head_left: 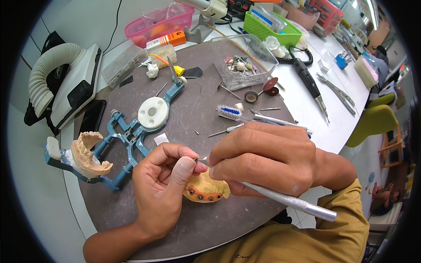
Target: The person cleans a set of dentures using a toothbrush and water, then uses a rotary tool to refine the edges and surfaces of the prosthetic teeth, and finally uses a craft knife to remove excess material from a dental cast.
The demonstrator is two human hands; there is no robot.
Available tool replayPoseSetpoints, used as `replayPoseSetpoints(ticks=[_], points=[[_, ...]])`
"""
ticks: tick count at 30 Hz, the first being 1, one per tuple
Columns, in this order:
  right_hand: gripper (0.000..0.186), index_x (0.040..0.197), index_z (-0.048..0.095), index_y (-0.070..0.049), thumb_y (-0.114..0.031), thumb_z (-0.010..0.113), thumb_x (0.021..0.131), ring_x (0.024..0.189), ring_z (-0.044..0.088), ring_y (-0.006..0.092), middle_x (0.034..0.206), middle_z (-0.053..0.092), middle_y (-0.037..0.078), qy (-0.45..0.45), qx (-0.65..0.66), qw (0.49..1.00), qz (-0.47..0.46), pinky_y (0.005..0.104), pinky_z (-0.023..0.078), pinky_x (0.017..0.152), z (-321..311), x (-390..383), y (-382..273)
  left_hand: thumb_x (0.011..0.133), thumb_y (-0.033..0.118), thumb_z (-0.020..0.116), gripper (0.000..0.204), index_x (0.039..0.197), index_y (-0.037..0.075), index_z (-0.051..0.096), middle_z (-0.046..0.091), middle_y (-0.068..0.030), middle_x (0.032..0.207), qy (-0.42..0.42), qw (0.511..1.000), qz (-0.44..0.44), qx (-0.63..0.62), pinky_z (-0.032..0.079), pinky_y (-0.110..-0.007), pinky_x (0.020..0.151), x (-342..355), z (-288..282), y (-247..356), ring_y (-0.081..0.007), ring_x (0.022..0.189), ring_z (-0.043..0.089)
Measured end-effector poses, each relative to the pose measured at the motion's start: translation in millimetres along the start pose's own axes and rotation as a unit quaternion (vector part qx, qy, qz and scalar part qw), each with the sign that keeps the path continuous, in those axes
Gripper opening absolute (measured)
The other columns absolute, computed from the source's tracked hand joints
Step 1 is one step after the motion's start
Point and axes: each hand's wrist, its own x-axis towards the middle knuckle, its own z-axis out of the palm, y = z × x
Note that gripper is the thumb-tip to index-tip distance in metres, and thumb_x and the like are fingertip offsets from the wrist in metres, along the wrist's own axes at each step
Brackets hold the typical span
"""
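Observation:
In my right hand [267, 158] is a scalpel [291, 201] with a knurled metal handle, its shaft slanting down to the right. The blade end reaches the fingertips of my left hand [160, 186]. Thumb and forefinger of that hand pinch a tiny dark piece, too small to name. Just below the fingers lies a yellowish dental cast [205, 193] with an orange gum strip and several dark metal implant fittings; my hands hide part of it. Left of my left hand stands a blue dental articulator [131, 133], opened out, bearing a beige plaster jaw cast [87, 153].
Beyond my hands lie a blue-and-white brush [229, 111], polishing discs [251, 96] and a clear box [243, 68] of burs. At right are a black handpiece [309, 79] and pliers [338, 94]. A white ribbed suction hose [55, 70], pink basket [160, 25] and green basket [272, 30] stand behind.

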Motion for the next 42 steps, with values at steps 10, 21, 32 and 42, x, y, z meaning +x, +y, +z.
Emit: replayPoseSetpoints(ticks=[10, 21, 32, 42], points=[[0.031, 0.096, 0.071, 0.0, -0.004, 0.08, 0.067, 0.078, 0.07, 0.0222, 0.095, 0.068, 0.014, -0.011, -0.003, 1.0, 0.005, 0.0318, 0.059, 0.064, -3, -2, -1, 0.101, 0.009, 0.061, 0.015, 0.106, -0.004, 0.06, 0.067, -0.0099, 0.098, -0.005, 1.0, 0.008, 0.0, 0.057, -0.026, 0.083, 1, -1, 1, -0.0132, 0.091, 0.069], [0.029, 0.097, 0.072, 0.001, -0.007, 0.078, 0.07, 0.084, 0.071, 0.0244, 0.099, 0.069, 0.017, -0.009, 0.016, 1.0, 0.0, 0.0328, 0.061, 0.068, -3, -2, -2, 0.101, 0.012, 0.062, 0.016, 0.104, -0.004, 0.063, 0.069, -0.0085, 0.097, -0.02, 0.999, 0.027, 0.02, 0.056, -0.025, 0.083, 3, -4, 1, -0.0118, 0.09, 0.069], [0.022, 0.095, 0.073, -0.001, 0.003, 0.076, 0.074, 0.081, 0.072, 0.0236, 0.1, 0.071, 0.016, 0.017, 0.016, 0.999, -0.037, 0.0316, 0.061, 0.067, 0, -5, -2, 0.101, 0.017, 0.062, 0.021, 0.102, -0.004, 0.066, 0.068, -0.0068, 0.094, -0.061, 0.996, 0.043, 0.052, 0.055, -0.026, 0.083, 6, -8, 3, -0.0112, 0.088, 0.067], [0.023, 0.096, 0.076, -0.004, -0.004, 0.081, 0.073, 0.082, 0.073, 0.0225, 0.102, 0.073, 0.016, 0.002, 0.114, 0.993, 0.036, 0.0315, 0.061, 0.068, -10, 0, -3, 0.102, 0.02, 0.06, 0.024, 0.1, -0.003, 0.067, 0.065, -0.008, 0.094, -0.107, 0.989, 0.064, 0.078, 0.052, -0.027, 0.079, 10, -17, 0, -0.012, 0.085, 0.065]])
